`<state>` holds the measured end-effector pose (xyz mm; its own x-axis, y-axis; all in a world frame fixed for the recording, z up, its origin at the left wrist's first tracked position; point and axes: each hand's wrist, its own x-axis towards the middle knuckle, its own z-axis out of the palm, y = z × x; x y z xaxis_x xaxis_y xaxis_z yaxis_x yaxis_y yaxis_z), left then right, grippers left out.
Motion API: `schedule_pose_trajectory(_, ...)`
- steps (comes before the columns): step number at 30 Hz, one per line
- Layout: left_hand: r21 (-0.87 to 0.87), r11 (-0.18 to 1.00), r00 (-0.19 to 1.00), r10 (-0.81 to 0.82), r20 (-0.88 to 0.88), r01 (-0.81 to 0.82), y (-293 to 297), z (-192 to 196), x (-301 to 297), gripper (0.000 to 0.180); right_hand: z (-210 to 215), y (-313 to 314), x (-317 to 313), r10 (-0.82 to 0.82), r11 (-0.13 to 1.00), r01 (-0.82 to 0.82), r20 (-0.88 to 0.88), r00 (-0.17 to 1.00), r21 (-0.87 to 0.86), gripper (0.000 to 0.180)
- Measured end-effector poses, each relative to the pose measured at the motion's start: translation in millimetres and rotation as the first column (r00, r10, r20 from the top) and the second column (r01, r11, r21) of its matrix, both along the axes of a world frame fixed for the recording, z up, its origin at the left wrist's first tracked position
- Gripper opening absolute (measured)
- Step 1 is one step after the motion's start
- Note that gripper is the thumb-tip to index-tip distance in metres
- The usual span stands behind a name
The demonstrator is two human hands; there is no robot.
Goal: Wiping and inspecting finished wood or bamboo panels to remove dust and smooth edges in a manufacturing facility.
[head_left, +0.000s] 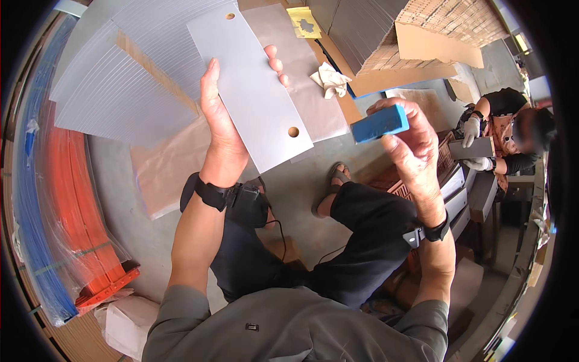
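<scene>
A long, light-grey flat panel (253, 90) with a round hole near each end is gripped in my left hand (220, 117). My thumb lies along its left edge and my fingertips curl round the right edge. It tilts, its far end leaning to the left. To the right of the panel and apart from it, my right hand (416, 139) pinches a small blue rectangular block (380, 123) between thumb and fingers. The block looks like a sanding or rubbing block; its exact kind is unclear. Dark smudges mark its near face.
Tall stacks of grey panels (126, 72) stand at the far left, beside orange and blue plastic-wrapped bundles (78, 205). A crumpled white cloth (330, 79) and a yellow packet (304, 23) lie ahead. Cardboard-edged stacks (374, 36) rise behind. At right, a gloved co-worker (506, 133) holds a dark panel.
</scene>
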<state>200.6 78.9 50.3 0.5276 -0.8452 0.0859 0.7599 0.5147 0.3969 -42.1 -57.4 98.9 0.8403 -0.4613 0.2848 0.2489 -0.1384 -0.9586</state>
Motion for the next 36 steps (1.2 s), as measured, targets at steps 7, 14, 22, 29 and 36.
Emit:
schedule_pose_trajectory(7, -0.074, 0.989, 0.984, 0.138, 0.110, -0.131, 3, 18, -20, 0.058, -28, 93, -12, -0.028, 0.917, 0.110, 0.213, 0.977, -0.384, 0.044)
schedule_pose_trajectory(14, -0.036, 0.963, 0.936, 0.268, 0.227, -0.267, 1, 31, -38, 0.064, -53, 104, -8, -0.067, 0.850, 0.220, 0.315, 0.947, -0.479, 0.052)
schedule_pose_trajectory(22, -0.029, 0.953, 0.918, 0.298, 0.262, -0.301, -1, 27, -38, 0.056, -54, 100, -6, -0.114, 0.833, 0.248, 0.285, 0.952, -0.494, 0.052)
schedule_pose_trajectory(29, -0.007, 0.952, 0.921, 0.297, 0.252, -0.305, -3, 26, -39, 0.058, -54, 99, -3, -0.096, 0.839, 0.231, 0.285, 0.954, -0.493, 0.050)
schedule_pose_trajectory(36, 0.011, 0.946, 0.906, 0.307, 0.292, -0.324, 0, 25, -37, 0.059, -50, 100, -2, -0.091, 0.812, 0.203, 0.226, 0.970, -0.546, 0.048)
